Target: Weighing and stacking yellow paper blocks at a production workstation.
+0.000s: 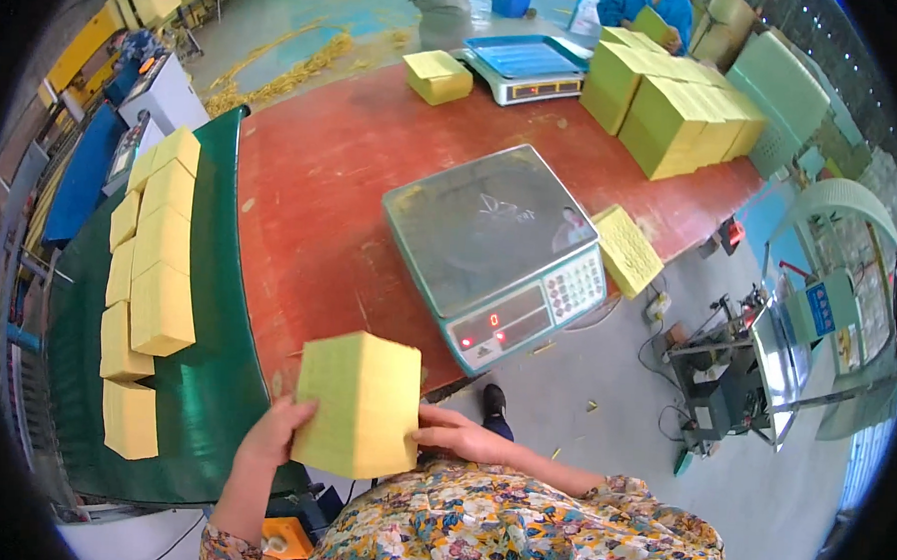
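Observation:
Between my two hands is a thick stack of yellow paper (358, 406), held up in front of my body by the near edge of the red table. My left hand (277, 428) grips its left side, the thumb on the near face. My right hand (457, 436) presses against its right side, fingers bent along the edge. Just beyond the stack stands a digital scale (481, 231) with a bare metal plate and a lit red display. A smaller yellow stack (627, 251) lies at the scale's right side, by the table edge.
On the left, a green conveyor belt (208, 390) carries several yellow stacks (165, 233) in rows. The red table (313, 164) holds a second scale with a blue tray (528, 58), a yellow stack (437, 76) and a large pile (676, 120). A person in blue (646, 8) handles yellow paper behind.

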`<state>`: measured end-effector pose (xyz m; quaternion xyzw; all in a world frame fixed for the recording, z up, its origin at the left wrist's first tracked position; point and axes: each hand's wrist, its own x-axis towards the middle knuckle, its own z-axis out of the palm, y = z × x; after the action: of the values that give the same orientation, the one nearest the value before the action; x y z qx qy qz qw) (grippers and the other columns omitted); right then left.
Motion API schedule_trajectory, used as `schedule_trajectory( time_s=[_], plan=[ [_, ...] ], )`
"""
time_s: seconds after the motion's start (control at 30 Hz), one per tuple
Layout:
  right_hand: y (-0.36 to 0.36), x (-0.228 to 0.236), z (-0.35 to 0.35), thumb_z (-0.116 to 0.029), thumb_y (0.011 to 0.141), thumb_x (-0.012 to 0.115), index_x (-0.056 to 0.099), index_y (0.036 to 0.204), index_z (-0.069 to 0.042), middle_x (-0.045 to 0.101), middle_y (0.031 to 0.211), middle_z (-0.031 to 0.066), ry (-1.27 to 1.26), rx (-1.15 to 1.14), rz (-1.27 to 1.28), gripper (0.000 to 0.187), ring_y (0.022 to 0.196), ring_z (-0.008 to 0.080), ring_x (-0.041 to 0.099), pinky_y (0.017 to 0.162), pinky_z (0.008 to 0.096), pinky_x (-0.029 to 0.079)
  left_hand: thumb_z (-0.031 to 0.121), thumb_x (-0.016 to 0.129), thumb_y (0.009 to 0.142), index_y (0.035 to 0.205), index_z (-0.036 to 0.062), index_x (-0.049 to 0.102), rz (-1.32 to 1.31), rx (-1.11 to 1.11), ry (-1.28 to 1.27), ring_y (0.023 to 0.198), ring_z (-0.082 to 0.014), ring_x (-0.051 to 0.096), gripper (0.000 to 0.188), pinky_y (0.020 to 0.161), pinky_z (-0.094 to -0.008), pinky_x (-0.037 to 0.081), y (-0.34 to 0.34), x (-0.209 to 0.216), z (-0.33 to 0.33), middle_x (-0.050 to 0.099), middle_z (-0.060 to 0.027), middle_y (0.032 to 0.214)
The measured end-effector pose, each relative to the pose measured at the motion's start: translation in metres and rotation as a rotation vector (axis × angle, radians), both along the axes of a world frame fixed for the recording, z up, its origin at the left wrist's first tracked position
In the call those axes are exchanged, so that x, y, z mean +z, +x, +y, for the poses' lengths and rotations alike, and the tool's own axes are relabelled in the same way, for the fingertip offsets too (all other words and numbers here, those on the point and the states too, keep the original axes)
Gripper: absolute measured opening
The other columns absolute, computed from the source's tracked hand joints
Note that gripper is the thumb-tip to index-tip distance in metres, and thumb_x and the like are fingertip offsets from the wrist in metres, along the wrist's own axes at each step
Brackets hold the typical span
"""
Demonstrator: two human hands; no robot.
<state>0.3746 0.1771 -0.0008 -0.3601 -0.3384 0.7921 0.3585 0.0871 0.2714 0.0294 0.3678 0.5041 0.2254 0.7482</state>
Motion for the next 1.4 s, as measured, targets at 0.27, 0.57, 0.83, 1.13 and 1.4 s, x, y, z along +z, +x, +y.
schedule_trajectory(
  time_s=[0.27, 0.57, 0.83, 1.13, 1.4],
  plan=[
    [0.093, 0.046, 0.052, -0.034, 0.104, 0.045, 0.046, 0.137, -0.002, 0.058, 0.131, 0.0113, 0.455, -0.606, 0.069, 0.046, 0.119, 0.0214, 0.057, 0.096, 0.038, 0.049, 0.02, 0.066, 0.09, 0.137, -0.0029, 0.047, -0.068, 0.087, 0.516, 0.117, -0.0232, 0.057, 0.056, 0.098, -0.0383, 0.048, 0.169, 0.127, 0.025, 0.057, -0.0132, 0.129],
    [0.215, 0.036, 0.094, -0.019, 0.103, 0.041, 0.042, 0.143, -0.003, 0.054, 0.137, 0.0107, 0.608, -0.809, -0.222, 0.043, 0.121, 0.0233, 0.056, 0.102, 0.037, 0.045, 0.009, 0.08, 0.075, 0.127, 0.0009, 0.055, 0.9, 0.1, 1.63, 0.111, -0.0286, 0.055, 0.058, 0.087, -0.0401, 0.047, 0.305, 0.106, 0.052, 0.054, -0.0165, 0.124],
    [0.255, 0.121, 0.162, -0.007, 0.087, 0.06, 0.065, 0.123, -0.009, 0.058, 0.129, 0.0153, 1.205, -0.655, -1.131, 0.036, 0.124, 0.0314, 0.052, 0.101, 0.0415, 0.041, 0.04, 0.046, 0.102, 0.136, 0.005, 0.049, -0.725, 0.387, 0.019, 0.116, -0.0219, 0.059, 0.049, 0.097, -0.0394, 0.049, 0.356, 0.027, 0.101, 0.058, -0.0096, 0.13],
    [0.192, 0.11, 0.195, -0.01, 0.082, 0.064, 0.068, 0.115, -0.008, 0.062, 0.123, 0.016, 1.233, -0.457, -1.394, 0.033, 0.119, 0.035, 0.055, 0.098, 0.0455, 0.043, 0.045, 0.053, 0.1, 0.127, 0.0032, 0.051, -0.554, 0.504, -0.016, 0.11, -0.0232, 0.058, 0.05, 0.096, -0.0399, 0.048, 0.29, 0.015, 0.093, 0.059, -0.0135, 0.12],
    [0.165, 0.154, 0.17, -0.009, 0.077, 0.066, 0.065, 0.11, -0.001, 0.061, 0.121, 0.0193, 1.348, -0.162, -1.689, 0.034, 0.121, 0.0393, 0.052, 0.104, 0.0491, 0.038, 0.025, 0.057, 0.1, 0.129, -0.0019, 0.056, -0.064, 0.583, 0.548, 0.112, -0.0196, 0.061, 0.04, 0.095, -0.0336, 0.05, 0.093, 0.042, 0.075, 0.063, -0.0123, 0.123]
  ],
)
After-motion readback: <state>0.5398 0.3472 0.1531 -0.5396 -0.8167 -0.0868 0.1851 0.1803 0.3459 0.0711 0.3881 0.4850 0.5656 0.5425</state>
